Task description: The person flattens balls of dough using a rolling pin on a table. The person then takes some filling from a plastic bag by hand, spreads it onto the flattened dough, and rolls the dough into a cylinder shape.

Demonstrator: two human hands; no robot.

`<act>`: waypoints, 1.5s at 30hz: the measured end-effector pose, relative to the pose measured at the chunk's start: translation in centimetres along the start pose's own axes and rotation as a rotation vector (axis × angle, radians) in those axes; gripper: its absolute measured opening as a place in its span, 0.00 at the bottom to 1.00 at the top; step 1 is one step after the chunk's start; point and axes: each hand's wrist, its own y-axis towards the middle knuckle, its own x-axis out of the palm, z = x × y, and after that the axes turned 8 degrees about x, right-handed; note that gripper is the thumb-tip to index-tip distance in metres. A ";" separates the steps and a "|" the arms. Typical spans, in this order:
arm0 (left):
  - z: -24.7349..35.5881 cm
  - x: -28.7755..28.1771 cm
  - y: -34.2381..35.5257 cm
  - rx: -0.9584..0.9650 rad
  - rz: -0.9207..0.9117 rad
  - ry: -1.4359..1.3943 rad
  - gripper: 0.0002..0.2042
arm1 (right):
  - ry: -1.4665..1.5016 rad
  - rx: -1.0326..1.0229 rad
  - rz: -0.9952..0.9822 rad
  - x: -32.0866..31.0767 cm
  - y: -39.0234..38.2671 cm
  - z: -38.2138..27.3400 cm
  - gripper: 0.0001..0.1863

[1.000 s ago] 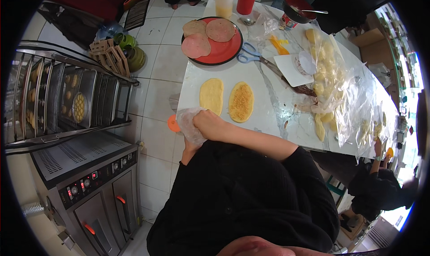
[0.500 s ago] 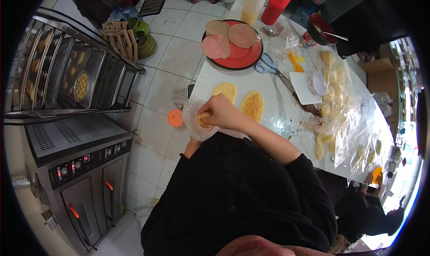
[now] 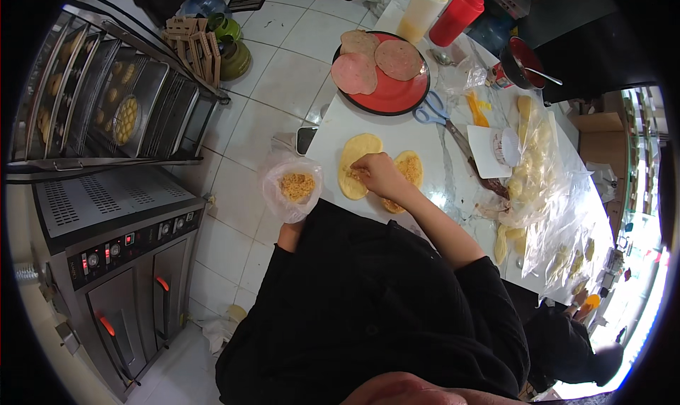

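Observation:
My left hand (image 3: 290, 232) holds up a clear plastic bag (image 3: 271, 185) off the table's near left edge; the bag hides most of its fingers. Golden-brown crumbly filling (image 3: 297, 186) lies inside the bag's mouth. Over the left one of two flat oval dough pieces (image 3: 354, 147), my right hand (image 3: 383, 175) has its fingers pinched together on a little of the filling, and some crumbs show on the dough beneath the fingertips. The right dough piece (image 3: 411, 165) has crumbs spread over it and is partly covered by my right hand and wrist.
A black-rimmed red plate (image 3: 397, 102) with several round slices of pink meat stands farther back. Beyond lie blue-handled scissors (image 3: 432, 109), two squeeze bottles (image 3: 457, 19) and plastic-covered dough (image 3: 528, 150). An oven (image 3: 120, 242) and tray rack (image 3: 134, 114) stand left; another person (image 3: 567, 341) is at lower right.
My right hand has come out of the plastic bag and moved right, over the left dough piece. The bag has shifted left, and its filling now shows.

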 end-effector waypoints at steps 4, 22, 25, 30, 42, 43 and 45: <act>-0.7 -0.3 0.3 0.016 0.064 -0.018 0.26 | -0.021 -0.059 0.086 -0.3 0.3 -0.2 0.14; -3.2 -1.9 -0.5 0.028 0.095 0.094 0.26 | -0.439 -0.261 0.060 2.2 -3.6 1.4 0.30; -3.3 -1.9 -0.5 0.025 0.087 0.104 0.26 | -0.499 -0.238 0.121 1.8 -2.3 2.1 0.31; -3.1 -2.0 -0.4 0.019 0.082 0.121 0.26 | -0.509 -0.240 0.120 1.5 -2.4 1.6 0.31; -2.8 -1.9 -0.3 0.010 0.059 0.125 0.27 | -0.382 -0.349 -0.024 1.9 -5.4 1.6 0.31; -2.7 -1.9 -0.3 0.011 0.059 0.128 0.27 | -0.388 -0.334 -0.019 1.6 -5.2 1.6 0.32; -2.7 -1.9 -0.2 0.011 0.056 0.125 0.27 | -0.368 -0.303 0.040 0.9 -4.3 1.8 0.32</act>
